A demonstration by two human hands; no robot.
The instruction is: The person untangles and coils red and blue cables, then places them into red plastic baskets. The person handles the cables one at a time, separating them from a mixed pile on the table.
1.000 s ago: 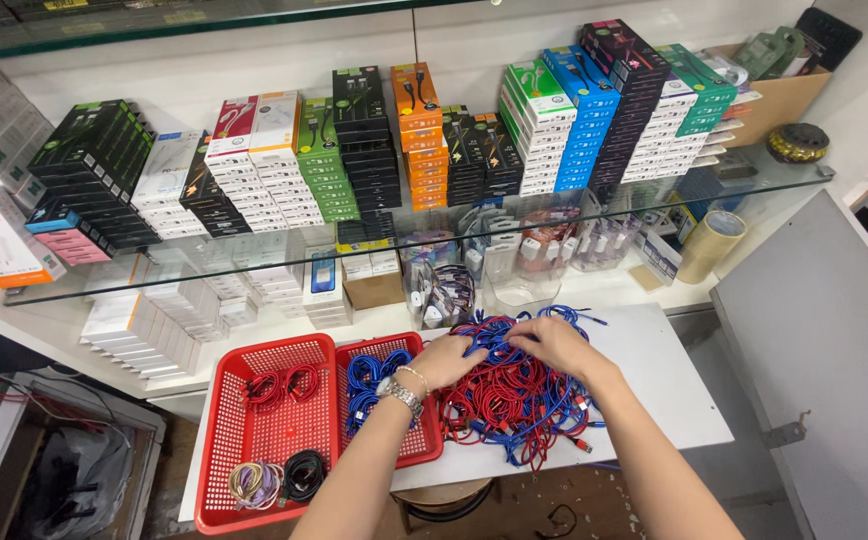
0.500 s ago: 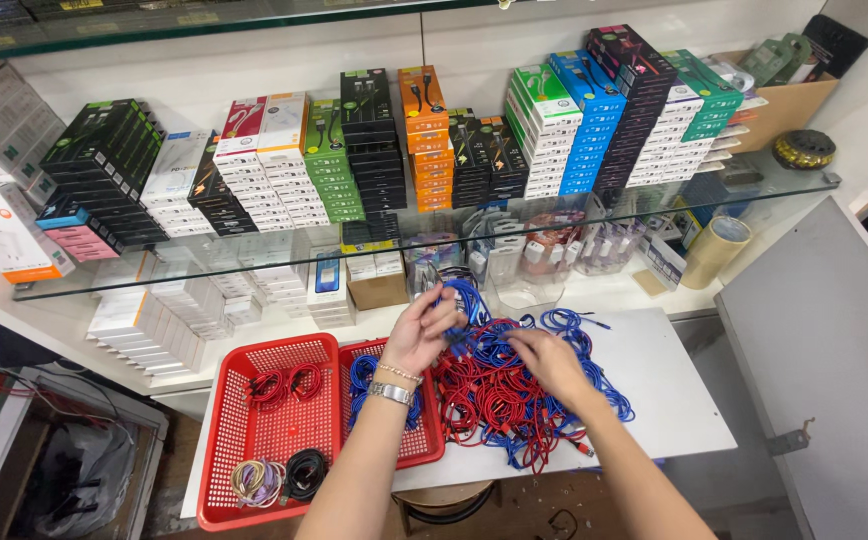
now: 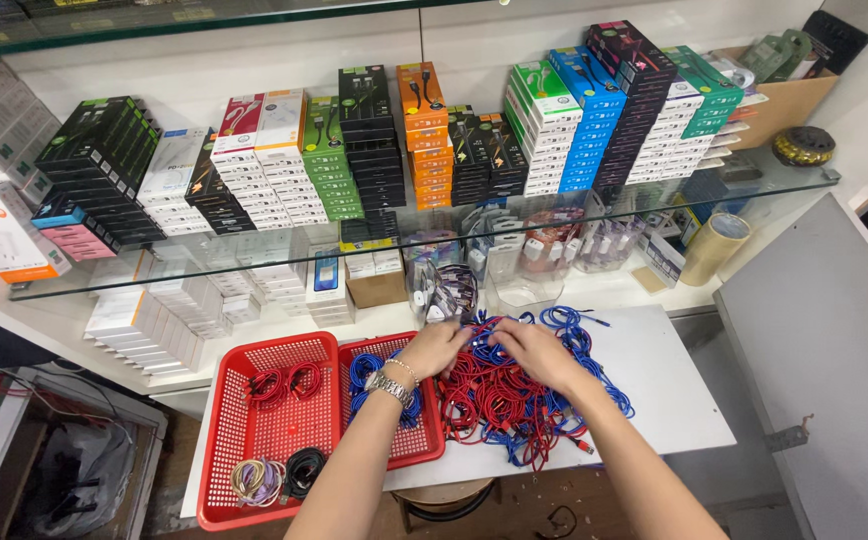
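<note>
A tangled heap of red and blue cables (image 3: 524, 405) lies on the white table (image 3: 674, 410). My left hand (image 3: 439, 348), with a metal watch on the wrist, rests on the heap's left edge and pinches cable strands. Right beside it, my right hand (image 3: 532, 352) presses on the top of the heap, fingers curled among the strands. The two hands almost touch. To the left stand two red baskets: the small one (image 3: 416, 448) holds coiled blue cables (image 3: 369, 372), the large one (image 3: 264, 430) holds red coils (image 3: 282, 382) and pale and black coils.
A glass shelf (image 3: 154, 265) above the table carries rows of stacked boxes in black, white, green, orange and blue. More boxes and clear packets sit beneath it. A tape roll (image 3: 714, 245) stands at the right, and a grey panel (image 3: 824, 360) borders the table.
My left hand had lifted a blue cable up toward the shelf; it has come back down onto the heap. Both hands have drawn close together at the heap's top.
</note>
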